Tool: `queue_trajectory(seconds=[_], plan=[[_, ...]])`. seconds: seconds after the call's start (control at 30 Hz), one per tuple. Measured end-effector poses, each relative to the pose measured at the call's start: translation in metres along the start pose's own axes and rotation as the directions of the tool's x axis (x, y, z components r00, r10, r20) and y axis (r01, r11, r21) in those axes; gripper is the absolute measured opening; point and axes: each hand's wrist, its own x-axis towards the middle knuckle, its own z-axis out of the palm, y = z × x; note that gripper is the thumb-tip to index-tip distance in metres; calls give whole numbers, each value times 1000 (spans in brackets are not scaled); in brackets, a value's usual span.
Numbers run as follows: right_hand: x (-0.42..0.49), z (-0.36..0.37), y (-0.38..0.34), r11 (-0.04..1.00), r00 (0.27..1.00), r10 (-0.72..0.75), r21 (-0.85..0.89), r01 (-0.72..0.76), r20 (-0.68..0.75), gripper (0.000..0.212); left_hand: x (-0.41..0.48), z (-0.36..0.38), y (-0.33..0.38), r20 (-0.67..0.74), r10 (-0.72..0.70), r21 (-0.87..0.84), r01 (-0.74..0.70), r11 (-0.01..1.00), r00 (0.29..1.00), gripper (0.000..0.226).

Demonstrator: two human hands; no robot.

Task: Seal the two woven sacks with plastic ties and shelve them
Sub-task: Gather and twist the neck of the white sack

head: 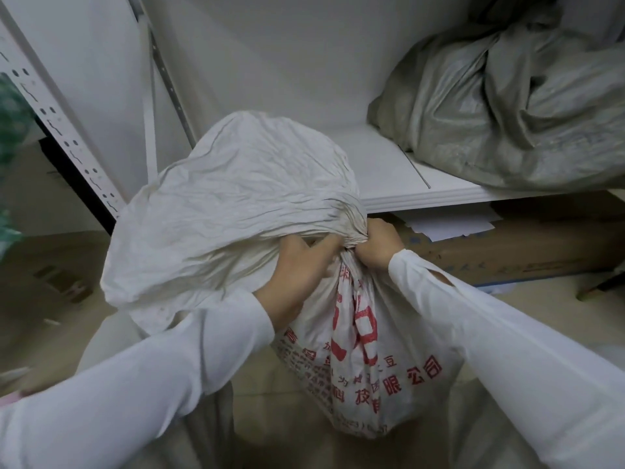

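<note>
White woven sack (355,350), red characters printed down its crumpled side, is held low just in front of the white shelf (389,170), left hand (297,265) and right hand (378,247) both clenched on its gathered neck; soft and floppy, seemingly well filled, it likely lifts best from that twisted neck, slack top ballooning above the hands. Beyond, a grey sack (500,113) lies on that shelf
</note>
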Motion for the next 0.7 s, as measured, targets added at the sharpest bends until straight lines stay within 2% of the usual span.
queue_trajectory(seconds=[0.1,0.23,0.33,0.43,0.47,0.53,0.6,0.7], plan=[[-6,2,-7,998,998,-51,-37,49,-32,20,12,5,10,-39,-118,-182,109,977,992,8],[-9,2,-7,987,989,-147,-64,145,-31,20,42,11,8,-90,-259,-358,212,909,962,30],[-6,-3,-4,980,980,-200,-11,200,-12,26,56,10,4,-37,-385,-477,323,817,922,27],[-7,-17,-8,953,985,-148,281,118,87,50,65,0,-3,97,-445,-577,414,704,890,34],[-8,-21,-10,906,983,-132,419,67,128,59,66,-4,-6,135,-449,-580,438,687,883,36],[-11,-23,-15,747,984,-119,665,1,133,71,64,-10,-10,206,-459,-576,486,657,865,36],[-11,-23,-20,622,995,-67,783,-21,79,71,64,-15,-16,269,-471,-534,537,653,840,36],[-14,-23,-27,606,1000,5,795,14,-21,49,67,-21,-19,327,-471,-384,570,726,819,33]])
